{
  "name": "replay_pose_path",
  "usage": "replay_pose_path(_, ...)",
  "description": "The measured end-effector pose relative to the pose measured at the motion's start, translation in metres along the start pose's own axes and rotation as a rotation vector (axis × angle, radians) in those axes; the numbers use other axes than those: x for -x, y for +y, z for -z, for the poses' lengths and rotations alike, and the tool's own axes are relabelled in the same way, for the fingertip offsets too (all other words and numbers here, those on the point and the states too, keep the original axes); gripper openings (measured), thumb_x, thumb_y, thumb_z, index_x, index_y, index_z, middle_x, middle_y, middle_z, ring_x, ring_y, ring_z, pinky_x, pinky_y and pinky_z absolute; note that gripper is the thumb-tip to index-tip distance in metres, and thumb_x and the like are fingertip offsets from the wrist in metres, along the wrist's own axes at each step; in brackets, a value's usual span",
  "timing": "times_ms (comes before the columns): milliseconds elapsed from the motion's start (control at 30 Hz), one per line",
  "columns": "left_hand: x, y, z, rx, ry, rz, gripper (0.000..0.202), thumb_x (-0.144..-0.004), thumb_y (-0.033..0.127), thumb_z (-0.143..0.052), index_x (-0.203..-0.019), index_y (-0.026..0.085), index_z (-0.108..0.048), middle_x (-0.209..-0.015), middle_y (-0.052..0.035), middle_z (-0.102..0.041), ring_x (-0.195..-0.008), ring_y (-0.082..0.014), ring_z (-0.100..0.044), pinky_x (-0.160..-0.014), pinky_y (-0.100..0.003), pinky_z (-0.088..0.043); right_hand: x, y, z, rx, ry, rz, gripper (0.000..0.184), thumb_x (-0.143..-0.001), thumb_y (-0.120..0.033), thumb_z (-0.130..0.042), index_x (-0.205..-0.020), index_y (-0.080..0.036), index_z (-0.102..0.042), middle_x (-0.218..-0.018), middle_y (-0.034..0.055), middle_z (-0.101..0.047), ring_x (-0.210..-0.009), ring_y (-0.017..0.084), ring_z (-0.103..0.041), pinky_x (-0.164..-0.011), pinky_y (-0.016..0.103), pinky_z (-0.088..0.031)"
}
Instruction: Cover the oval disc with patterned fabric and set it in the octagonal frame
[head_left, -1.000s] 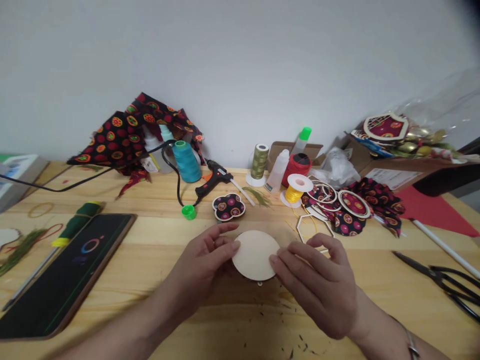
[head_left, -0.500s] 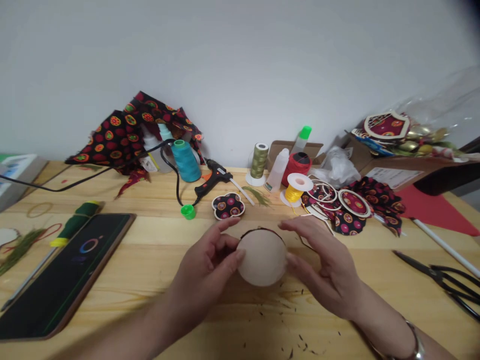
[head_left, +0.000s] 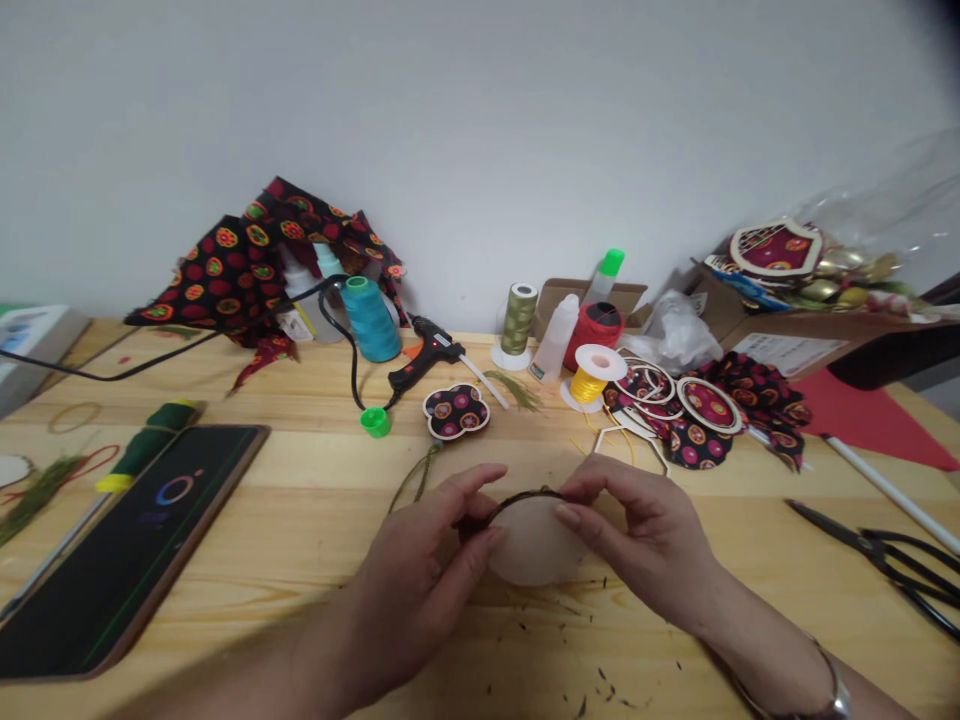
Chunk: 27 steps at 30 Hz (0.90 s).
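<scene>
Between my two hands is a round pale disc with a dark patterned cloth edge along its top rim. My left hand pinches its left side, thumb on the pale face and fingers behind. At the upper right of the rim, my right hand grips it between thumb and forefinger. The disc tilts with its pale side toward me; its other side is hidden. Just beyond lies a flower-shaped wooden piece filled with patterned cloth, a green cord trailing from it.
Behind stand a glue gun, a teal thread cone, a glue bottle and a yellow thread spool. Cloth-filled frames are piled right. Black scissors lie far right; a phone and screwdriver are left.
My right hand has closed from beside the disc onto its upper right rim. The disc has moved slightly down and right and tilted. The green cord and a pale hexagonal frame are more exposed.
</scene>
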<state>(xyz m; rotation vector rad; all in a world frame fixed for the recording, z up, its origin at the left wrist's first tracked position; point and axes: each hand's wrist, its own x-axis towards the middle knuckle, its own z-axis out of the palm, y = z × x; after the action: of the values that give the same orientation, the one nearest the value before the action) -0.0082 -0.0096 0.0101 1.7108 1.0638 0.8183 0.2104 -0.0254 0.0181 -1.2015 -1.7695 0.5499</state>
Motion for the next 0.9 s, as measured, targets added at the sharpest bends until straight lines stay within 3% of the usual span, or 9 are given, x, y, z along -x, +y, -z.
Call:
replay_pose_path(233, -0.0007, 0.0021, -0.0006, 0.015, -0.017, 0.017, 0.038, -0.086, 0.027, -0.061, -0.124, 0.029, -0.059, -0.085, -0.0008, -0.07, -0.077, -0.0183, -0.065, -0.07, -0.027, -0.049, -0.0021, -0.002, -0.0002, 0.006, -0.012, -0.024, 0.013, -0.082, -0.02, -0.067, -0.07, -0.019, -0.063, -0.062, -0.0021, -0.062, -0.057, 0.011, -0.056, -0.052, 0.022, -0.046)
replay_pose_path(500, 0.004, -0.0022, 0.0007, 0.08, -0.076, 0.06, 0.041, -0.088, 0.029, -0.061, -0.129, 0.03, -0.056, -0.098, -0.0041, -0.071, -0.089, -0.0208, -0.065, -0.079, -0.03, -0.05, -0.0001, -0.0007, -0.0009, -0.021, 0.011, -0.038, 0.012, -0.082, -0.022, -0.066, -0.071, -0.019, -0.063, -0.063, -0.0021, -0.062, -0.057, 0.011, -0.057, -0.052, 0.022, -0.046)
replay_pose_path(733, -0.0029, 0.0056, 0.001, 0.038, -0.051, -0.017, 0.021, -0.086, 0.028, -0.064, -0.105, 0.032, -0.07, -0.09, 0.0002, -0.073, -0.08, -0.0177, -0.065, -0.072, -0.025, -0.05, -0.0007, 0.0004, -0.0004, -0.031, 0.011, -0.063, 0.01, -0.082, -0.022, -0.065, -0.073, -0.02, -0.065, -0.064, -0.0016, -0.064, -0.057, 0.011, -0.058, -0.052, 0.022, -0.047)
replay_pose_path(900, -0.0057, 0.0057, 0.0013, 0.075, -0.091, 0.029, 0.022, -0.089, 0.029, -0.061, -0.107, 0.035, -0.072, -0.091, 0.0009, -0.074, -0.081, -0.0175, -0.066, -0.073, -0.025, -0.05, -0.0031, -0.0013, -0.002, -0.059, -0.017, -0.145, 0.013, -0.081, -0.025, -0.065, -0.07, -0.019, -0.065, -0.061, -0.0011, -0.064, -0.055, 0.011, -0.057, -0.048, 0.021, -0.046)
